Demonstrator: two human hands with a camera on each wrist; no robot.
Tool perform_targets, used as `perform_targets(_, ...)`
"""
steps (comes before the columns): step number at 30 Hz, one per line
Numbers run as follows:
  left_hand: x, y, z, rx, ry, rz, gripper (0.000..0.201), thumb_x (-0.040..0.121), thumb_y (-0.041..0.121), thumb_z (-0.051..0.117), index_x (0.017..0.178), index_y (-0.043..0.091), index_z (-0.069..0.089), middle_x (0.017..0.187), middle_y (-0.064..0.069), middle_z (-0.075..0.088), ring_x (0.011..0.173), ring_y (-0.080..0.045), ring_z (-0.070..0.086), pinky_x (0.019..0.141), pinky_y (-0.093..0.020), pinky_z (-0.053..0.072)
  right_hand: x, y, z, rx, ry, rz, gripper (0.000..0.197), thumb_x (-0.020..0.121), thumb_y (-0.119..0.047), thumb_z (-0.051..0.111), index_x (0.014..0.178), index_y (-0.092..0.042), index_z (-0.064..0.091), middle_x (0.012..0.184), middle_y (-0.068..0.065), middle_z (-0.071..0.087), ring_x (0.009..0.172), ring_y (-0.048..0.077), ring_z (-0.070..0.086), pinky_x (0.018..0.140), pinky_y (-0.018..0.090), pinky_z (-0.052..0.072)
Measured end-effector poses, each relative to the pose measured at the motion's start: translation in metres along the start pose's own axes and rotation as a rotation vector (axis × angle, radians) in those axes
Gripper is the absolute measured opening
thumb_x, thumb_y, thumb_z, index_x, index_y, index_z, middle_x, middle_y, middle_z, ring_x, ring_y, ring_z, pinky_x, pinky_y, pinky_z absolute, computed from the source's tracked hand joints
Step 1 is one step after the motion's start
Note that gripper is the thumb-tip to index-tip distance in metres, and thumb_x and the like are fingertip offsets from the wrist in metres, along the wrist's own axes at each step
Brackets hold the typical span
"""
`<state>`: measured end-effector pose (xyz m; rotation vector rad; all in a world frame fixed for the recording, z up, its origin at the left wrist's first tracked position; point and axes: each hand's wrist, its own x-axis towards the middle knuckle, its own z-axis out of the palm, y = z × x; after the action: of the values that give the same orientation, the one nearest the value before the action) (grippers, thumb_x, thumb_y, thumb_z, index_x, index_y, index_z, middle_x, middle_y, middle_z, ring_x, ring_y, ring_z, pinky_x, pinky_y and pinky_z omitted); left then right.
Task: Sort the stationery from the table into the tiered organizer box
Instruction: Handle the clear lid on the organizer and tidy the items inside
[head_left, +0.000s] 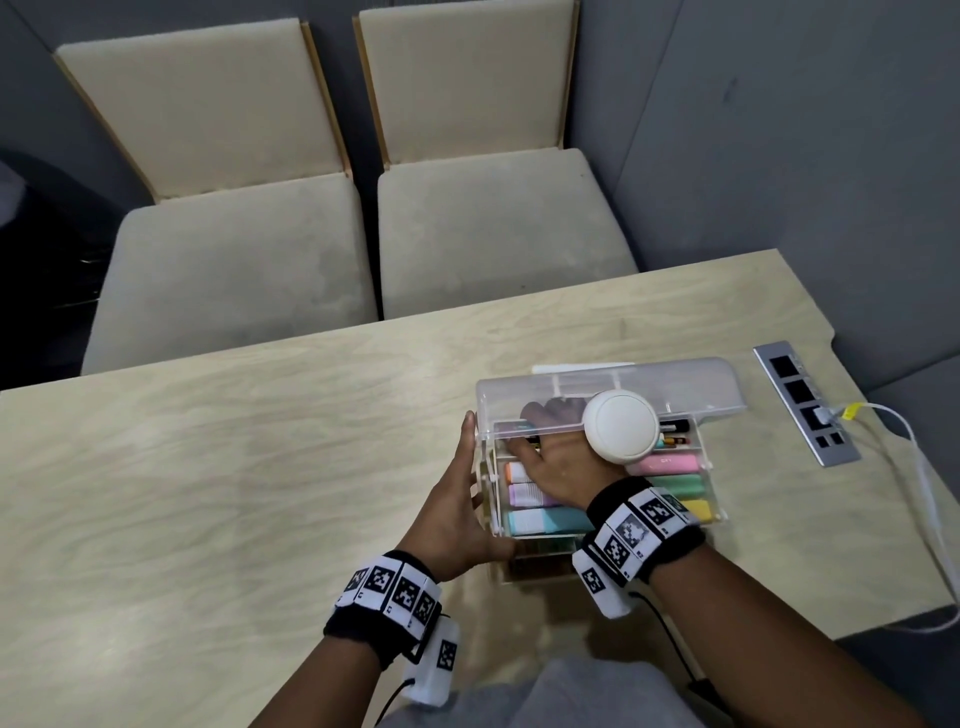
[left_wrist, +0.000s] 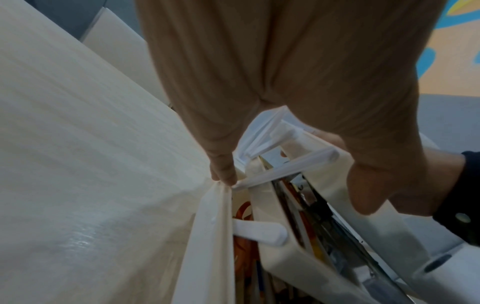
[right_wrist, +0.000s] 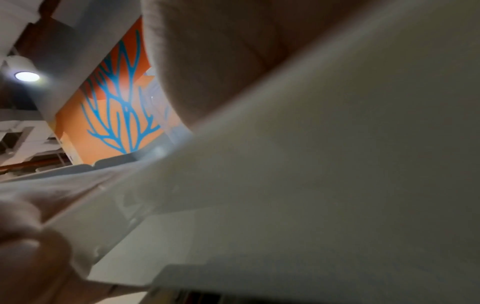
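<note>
While your left hand (head_left: 457, 512) lay flat, bracing organizer box (head_left: 711, 514) on counter (head_left: 234, 467), right hand (head_left: 558, 462) reached under lid (head_left: 691, 387); its grip unclear. Best kept box steady.

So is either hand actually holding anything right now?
The left hand steadies the organizer box by its left side wall. Whether the right hand, reaching under the lid, holds anything cannot be told.

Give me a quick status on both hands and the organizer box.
Left hand flat against the organizer box left side. Right hand reaching in under the raised clear lid, grip unclear. Highlighters fill the tier. Nothing in the way.
</note>
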<state>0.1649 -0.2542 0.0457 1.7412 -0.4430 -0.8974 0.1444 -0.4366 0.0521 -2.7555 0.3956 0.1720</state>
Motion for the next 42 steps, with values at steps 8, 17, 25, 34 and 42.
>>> perform_targets(8, -0.003, 0.002, -0.001, -0.027, -0.011, -0.048, 0.142, 0.058, 0.020, 0.095, 0.146, 0.055, -0.011, 0.143, 0.031, 0.037, 0.125, 0.009, 0.044, 0.087, -0.010, 0.047, -0.010, 0.002, -0.007, 0.036, -0.066, -0.052, 0.067, 0.088, -0.065, 0.015, 0.122, -0.022, 0.054, 0.115, 0.005, 0.055, 0.109, 0.029, 0.047, 0.099, 0.049, 0.039)
perform_targets(17, -0.006, 0.003, 0.001, -0.034, -0.014, -0.066, 0.143, 0.057, 0.017, 0.095, 0.146, 0.056, -0.009, 0.141, 0.032, 0.039, 0.119, 0.005, 0.053, 0.089, -0.034, 0.057, -0.014, -0.002, -0.007, -0.030, -0.102, -0.113, 0.087, 0.085, -0.077, 0.004, 0.135, -0.021, 0.047, 0.129, 0.007, 0.050, 0.128, 0.033, 0.038, 0.112, 0.052, 0.028)
perform_targets(25, -0.004, -0.005, 0.007, -0.045, -0.010, -0.115, 0.141, 0.058, 0.020, 0.095, 0.147, 0.052, -0.010, 0.149, 0.015, 0.038, 0.122, 0.003, 0.052, 0.090, -0.025, 0.054, -0.061, -0.003, -0.021, -0.043, -0.162, -0.187, 0.081, 0.088, -0.076, 0.013, 0.152, -0.027, 0.024, 0.162, 0.009, 0.021, 0.151, 0.030, 0.017, 0.118, 0.049, 0.030)
perform_targets(34, -0.015, -0.007, 0.024, -0.314, -0.036, -0.518, 0.112, 0.069, 0.028, 0.086, 0.136, 0.071, 0.008, 0.127, 0.004, 0.063, 0.115, -0.027, 0.062, 0.077, -0.061, 0.056, -0.126, 0.021, -0.067, 0.081, 0.273, -0.403, 0.027, 0.095, -0.044, 0.057, 0.093, -0.020, 0.070, 0.085, 0.000, 0.063, 0.076, 0.023, 0.060, 0.066, 0.036, 0.048)
perform_targets(42, -0.011, -0.010, 0.021, -0.469, -0.016, -0.581, 0.090, 0.082, 0.009, 0.065, 0.139, 0.065, 0.024, 0.130, -0.005, 0.062, 0.106, -0.042, 0.065, 0.083, -0.066, 0.052, -0.083, 0.060, -0.072, -0.091, 0.265, -0.195, 0.060, 0.088, -0.054, 0.055, 0.142, -0.029, 0.047, 0.146, 0.005, 0.043, 0.128, 0.032, 0.041, 0.096, 0.047, 0.042)
